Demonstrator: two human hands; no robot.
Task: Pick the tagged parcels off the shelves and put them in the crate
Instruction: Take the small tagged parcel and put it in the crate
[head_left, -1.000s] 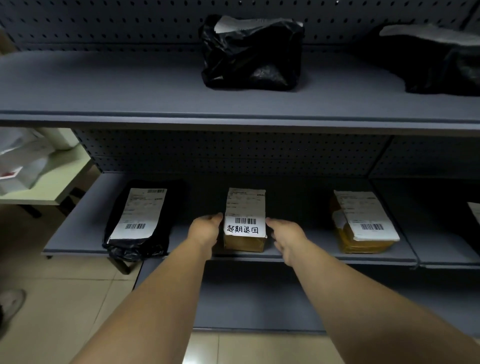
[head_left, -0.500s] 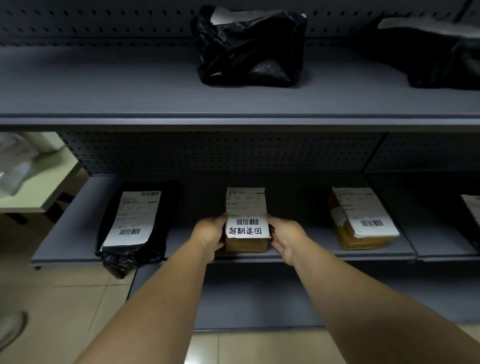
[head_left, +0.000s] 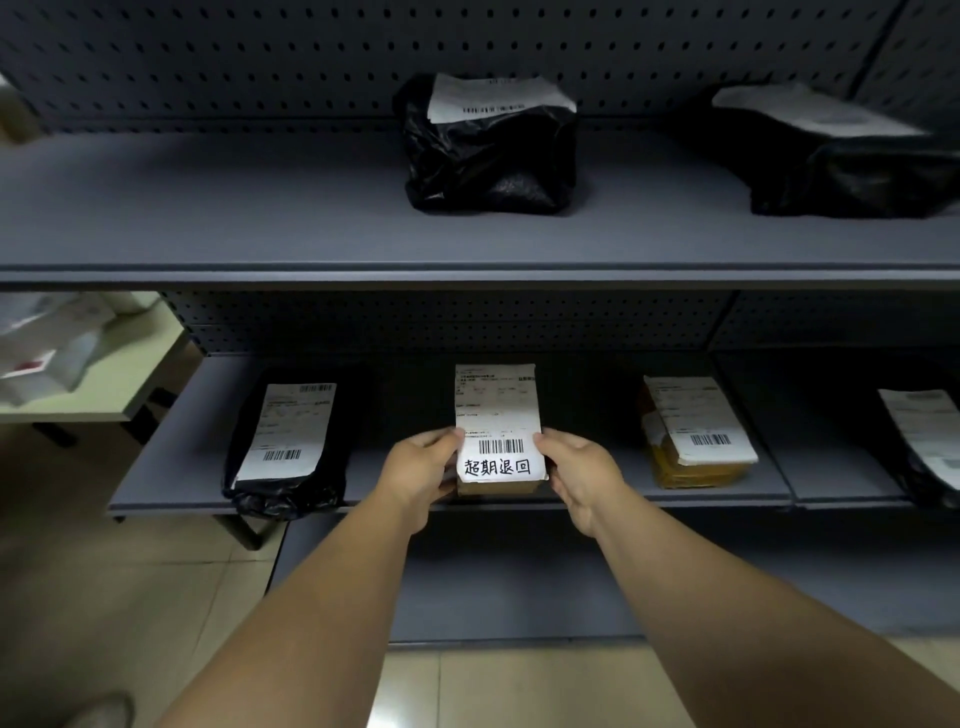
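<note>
A small brown cardboard parcel (head_left: 496, 415) lies at the front of the middle shelf (head_left: 171, 483). It carries a white shipping label and a handwritten tag below the barcode. My left hand (head_left: 418, 475) grips its left side and my right hand (head_left: 582, 470) grips its right side, fingers curled round the near corners. No crate is in view.
On the same shelf lie a black bag parcel (head_left: 285, 441) at the left, a yellow padded parcel (head_left: 693, 434) at the right and another (head_left: 924, 441) at the far right. Two black bag parcels (head_left: 491, 148) (head_left: 841, 156) sit on the upper shelf. A pale table (head_left: 88, 384) stands at the left.
Both hands closed in from beside the parcel and now hold its two sides. The view has tilted down a little.
</note>
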